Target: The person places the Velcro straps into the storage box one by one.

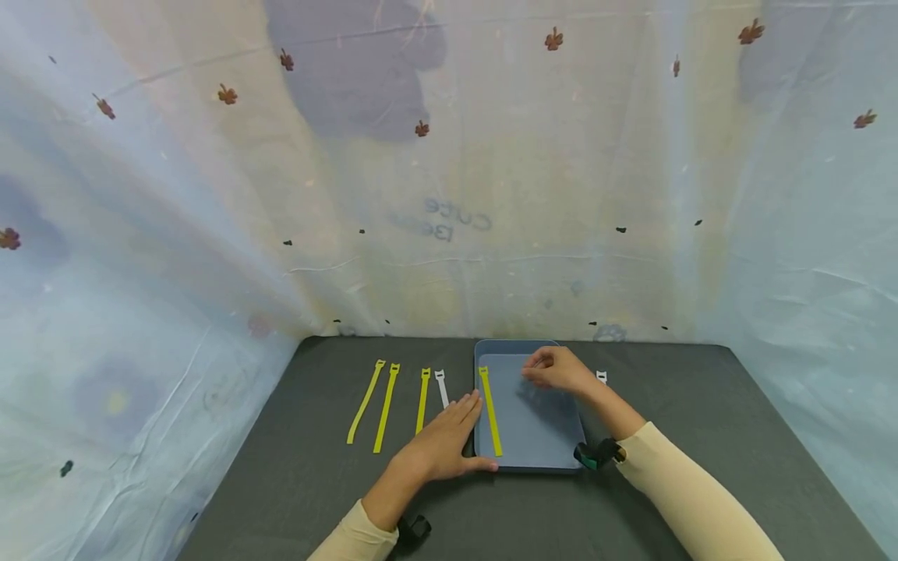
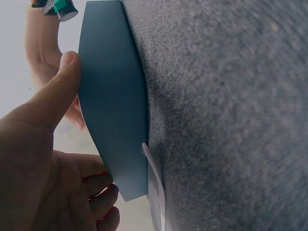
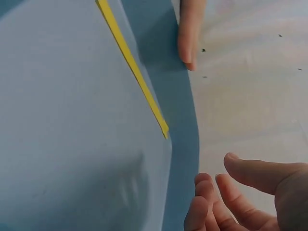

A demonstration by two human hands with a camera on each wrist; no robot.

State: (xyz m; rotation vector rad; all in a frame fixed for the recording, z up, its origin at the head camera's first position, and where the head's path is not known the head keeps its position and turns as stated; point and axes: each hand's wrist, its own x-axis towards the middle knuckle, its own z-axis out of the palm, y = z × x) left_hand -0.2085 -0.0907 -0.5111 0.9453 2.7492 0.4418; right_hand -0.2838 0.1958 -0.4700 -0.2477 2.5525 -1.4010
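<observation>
A shallow blue-grey tray (image 1: 536,448) lies on the dark table, with one yellow cable strap (image 1: 491,413) lengthwise along its left side. My left hand (image 1: 443,440) rests against the tray's left edge; in the left wrist view its thumb and fingers touch the rim above the tray's wall (image 2: 113,96). Over the far right part of the tray hovers my right hand (image 1: 559,370), fingers loosely bent. The right wrist view shows nothing between that thumb and those fingers. A white strap (image 1: 440,382) lies left of the tray, partly hidden by my left hand.
Three yellow straps, the outer (image 1: 365,403), the middle (image 1: 387,407) and the inner (image 1: 423,399), lie left of the tray. Another white strap (image 1: 602,377) shows behind my right forearm. A patterned curtain (image 1: 491,296) hangs around the table's far side and flanks.
</observation>
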